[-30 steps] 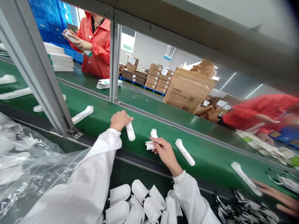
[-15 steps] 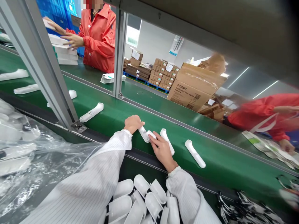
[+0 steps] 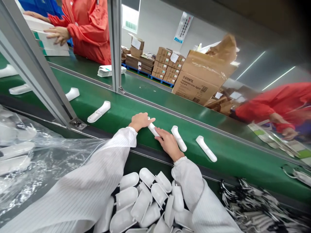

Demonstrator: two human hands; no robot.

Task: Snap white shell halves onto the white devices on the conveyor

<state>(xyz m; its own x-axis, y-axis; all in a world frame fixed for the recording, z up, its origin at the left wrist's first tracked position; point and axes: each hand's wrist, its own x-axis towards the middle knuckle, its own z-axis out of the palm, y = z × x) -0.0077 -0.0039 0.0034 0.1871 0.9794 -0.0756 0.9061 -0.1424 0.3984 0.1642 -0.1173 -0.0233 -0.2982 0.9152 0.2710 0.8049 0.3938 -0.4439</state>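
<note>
A white handheld device, shaped like a forehead thermometer, lies slantwise on the green conveyor belt between my hands. My left hand is closed around its upper end, the thumb stretched across it. My right hand presses on the lower end with its fingertips, hiding that part. Just right of my right hand rests another white device, and a further one lies beyond it. Below my forearms is a heap of white rounded covers with small tabs.
More devices lie along the belt to the left, behind a metal post. A clear plastic bag of white parts is at left, black-and-white cables at lower right. Across the belt are two people in red and a large carton.
The white cover under my right fingers now lies along the device instead of sticking up at its lower end. My left thumb has stretched out over the device. The camera view has shifted slightly.
</note>
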